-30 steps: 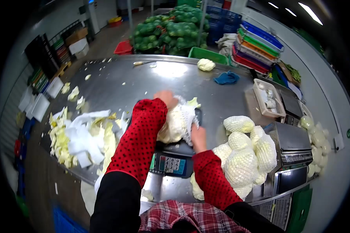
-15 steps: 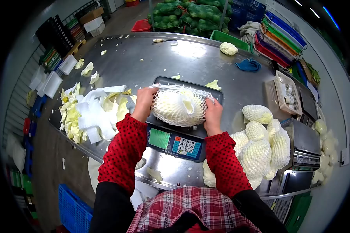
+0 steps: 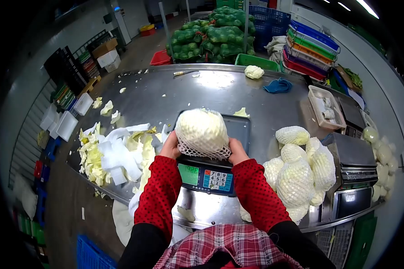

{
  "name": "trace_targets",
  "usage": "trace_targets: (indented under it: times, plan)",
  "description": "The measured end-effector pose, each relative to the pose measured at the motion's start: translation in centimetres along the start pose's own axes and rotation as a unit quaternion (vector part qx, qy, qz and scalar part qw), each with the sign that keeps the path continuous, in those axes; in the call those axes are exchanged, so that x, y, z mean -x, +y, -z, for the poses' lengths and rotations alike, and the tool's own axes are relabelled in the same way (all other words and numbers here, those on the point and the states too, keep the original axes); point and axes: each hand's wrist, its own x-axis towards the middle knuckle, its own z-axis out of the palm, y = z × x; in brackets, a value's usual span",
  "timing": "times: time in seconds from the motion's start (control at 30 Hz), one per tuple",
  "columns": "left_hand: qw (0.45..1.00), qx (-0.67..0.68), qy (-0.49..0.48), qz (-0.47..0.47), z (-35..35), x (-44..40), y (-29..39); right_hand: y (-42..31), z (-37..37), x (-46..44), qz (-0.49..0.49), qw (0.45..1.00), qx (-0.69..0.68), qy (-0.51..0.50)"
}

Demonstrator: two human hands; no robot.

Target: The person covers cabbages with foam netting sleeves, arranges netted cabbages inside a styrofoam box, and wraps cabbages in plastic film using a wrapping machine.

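A pale cabbage (image 3: 202, 127) in a white foam net sleeve is between my hands, above the black platform of a digital scale (image 3: 239, 127). My left hand (image 3: 170, 145) grips its lower left side, and my right hand (image 3: 237, 151) grips its lower right side. The net gathers along the near side, while the cabbage's far top looks bare. Below it, the scale's green display (image 3: 189, 175) and keypad (image 3: 217, 180) face me. To the right lies a pile of netted cabbages (image 3: 296, 177).
Trimmed leaves (image 3: 92, 154) and white foam strips (image 3: 116, 157) heap on the left of the metal table (image 3: 152, 103). At the back are a knife (image 3: 184, 72), a bare cabbage (image 3: 254, 71) and a blue cloth (image 3: 278, 85). A white basket (image 3: 325, 107) and a machine (image 3: 350, 157) stand right.
The cabbage has been tilted up toward me, and its net now bunches at the near side. Both hands have moved lower on it. The camera view has tipped upward.
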Motion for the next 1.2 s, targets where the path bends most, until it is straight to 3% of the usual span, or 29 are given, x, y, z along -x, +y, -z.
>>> trace_targets:
  times: [0.07, 0.1, 0.13, 0.2, 0.23, 0.27, 0.3, 0.33, 0.37, 0.4, 0.43, 0.47, 0.5, 0.53, 0.63, 0.67, 0.7, 0.77, 0.8, 0.83, 0.9, 0.93, 0.97, 1.0, 1.03, 1.07, 1.1, 1.13, 1.2]
  plan:
    - [0.982, 0.148, 0.055, 0.109, 0.0, -0.5, -0.6, -0.7, 0.8, -0.1, -0.057, 0.986, -0.114, -0.104]
    - [0.979, 0.170, 0.094, 0.058, -2.8, 1.5, -0.6, -1.0, 1.0, -0.3, -0.077, 0.979, -0.143, -0.120]
    - [0.970, 0.206, 0.062, 0.108, -0.9, 0.2, -1.8, -0.9, 1.5, -0.2, -0.075, 0.980, -0.146, -0.116]
    - [0.960, 0.246, 0.090, 0.100, -1.8, 0.7, -3.2, -0.3, 1.9, 0.4, -0.006, 0.984, -0.103, -0.142]
    - [0.954, 0.270, 0.099, 0.089, -1.2, 1.3, -4.2, 0.2, 1.2, 0.8, 0.013, 0.989, -0.115, -0.090]
    - [0.994, -0.031, 0.099, -0.034, -0.5, 4.1, -5.6, 0.3, 1.6, 2.0, 0.027, 0.994, -0.093, -0.058]
    - [0.929, -0.326, 0.066, -0.162, -1.1, 6.8, -5.7, 0.9, 2.5, 1.4, 0.046, 0.983, -0.044, -0.173]
    - [0.901, -0.392, 0.093, -0.157, -0.2, 7.2, -5.4, 1.3, 1.7, 1.6, -0.023, 0.987, -0.094, -0.126]
    - [0.831, -0.538, 0.092, -0.103, -1.1, 8.5, -3.3, 2.0, 1.8, 3.3, -0.008, 0.993, -0.027, -0.112]
    - [0.901, -0.394, 0.105, -0.151, -5.8, 9.5, -2.4, 1.9, 0.4, 4.6, -0.034, 0.993, -0.073, -0.083]
    - [1.000, -0.016, 0.024, 0.003, -1.0, 5.4, -3.3, 2.1, 1.2, 4.0, -0.061, 0.991, -0.092, -0.072]
    - [0.991, 0.100, 0.059, 0.070, 2.7, 4.1, -3.9, 2.6, 2.0, 3.8, -0.087, 0.988, -0.100, -0.081]
    - [0.929, 0.290, -0.015, 0.230, 1.1, 4.0, -2.0, 2.6, 1.7, 4.5, -0.067, 0.993, -0.080, -0.054]
    - [0.957, 0.145, 0.220, 0.120, -0.3, 6.2, -2.0, 4.0, 0.6, 5.7, -0.081, 0.994, -0.052, -0.047]
    - [0.972, -0.143, 0.174, 0.064, -4.4, 8.0, -3.3, 1.3, 1.9, 8.6, -0.058, 0.985, 0.103, -0.125]
    - [0.956, -0.164, 0.207, 0.130, -5.1, 8.6, -2.1, 0.7, 2.4, 9.8, -0.025, 0.982, 0.165, -0.091]
    - [0.955, -0.170, 0.235, 0.060, -5.0, 9.4, -1.9, 0.3, 3.8, 10.3, 0.041, 0.975, 0.202, -0.078]
    - [0.926, -0.229, 0.295, -0.060, -6.5, 7.6, -0.7, -3.2, 5.3, 12.3, 0.084, 0.978, 0.170, 0.082]
    - [0.896, -0.253, 0.354, -0.088, -3.6, 6.9, 1.2, -1.7, 3.9, 9.9, 0.132, 0.976, 0.152, 0.085]
    - [0.872, -0.316, 0.361, -0.092, -3.6, 4.4, 1.5, -1.7, 4.4, 7.6, 0.220, 0.952, 0.176, 0.121]
    - [0.842, -0.377, 0.368, -0.114, -3.6, 1.3, 2.1, -2.2, 4.0, 1.7, 0.246, 0.931, 0.236, 0.130]
    - [0.845, -0.445, 0.292, -0.057, -2.8, -0.3, 1.7, -2.7, 3.1, 0.6, 0.271, 0.903, 0.296, 0.151]
    - [0.836, -0.508, 0.208, 0.000, -2.6, -2.0, 1.1, -2.9, 2.5, 0.0, 0.210, 0.926, 0.313, 0.032]
    - [0.852, -0.491, 0.180, -0.018, -1.4, -3.0, -1.5, -3.4, 1.5, -0.3, 0.155, 0.930, 0.324, -0.074]
    - [0.744, -0.592, 0.308, -0.042, -2.1, -3.5, -2.5, -1.4, -0.5, -0.5, 0.189, 0.954, 0.223, -0.061]
    - [0.821, -0.498, 0.272, -0.052, -2.0, -3.5, -2.8, -1.2, -1.8, 1.0, 0.249, 0.935, 0.252, -0.005]
    - [0.885, -0.395, 0.239, -0.054, -2.0, -3.5, -3.2, 1.2, -1.1, -2.3, 0.291, 0.942, 0.168, -0.002]
    - [0.930, -0.295, 0.178, -0.125, -4.0, -1.5, -3.5, 1.0, -1.0, -1.0, 0.334, 0.920, 0.204, 0.033]
    - [0.933, -0.262, 0.207, -0.137, -7.2, 2.4, -3.2, -0.8, -0.4, 6.5, 0.390, 0.871, 0.294, 0.054]
